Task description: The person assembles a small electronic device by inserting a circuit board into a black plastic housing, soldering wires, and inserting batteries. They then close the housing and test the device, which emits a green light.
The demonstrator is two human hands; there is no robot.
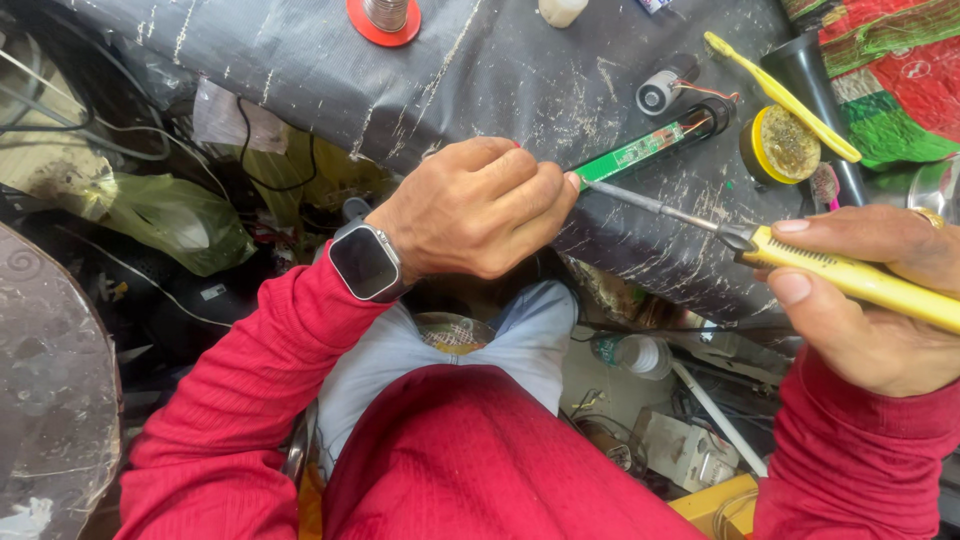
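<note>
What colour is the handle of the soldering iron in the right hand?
Yellow; the soldering iron handle shows best in the head view.

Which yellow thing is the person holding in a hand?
The yellow-handled soldering iron, gripped in the right hand. The yellow toothbrush and the round yellow tin just lie on the table, touched by nobody.

Electronics repair workshop: soldering iron [860, 277], solder spool [384, 18]
</note>
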